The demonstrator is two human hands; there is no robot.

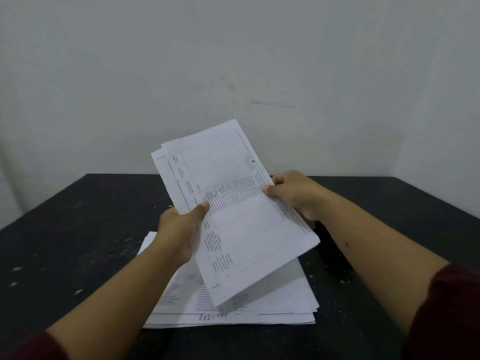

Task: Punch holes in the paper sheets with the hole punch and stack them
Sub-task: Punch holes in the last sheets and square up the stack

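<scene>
A bundle of printed paper sheets (233,209) is held up above the black table, tilted, with several sheet edges fanned at its top left. My left hand (179,227) grips its left edge, thumb on top. My right hand (293,193) pinches its right edge. Under the bundle a stack of printed sheets (272,302) lies flat on the table. A dark object (330,245) that may be the hole punch lies just right of the stack, partly hidden by my right forearm and hard to make out.
The black table (78,229) is speckled with small white paper bits. A plain pale wall (233,61) stands right behind its far edge. My dark red sleeves show at the bottom corners.
</scene>
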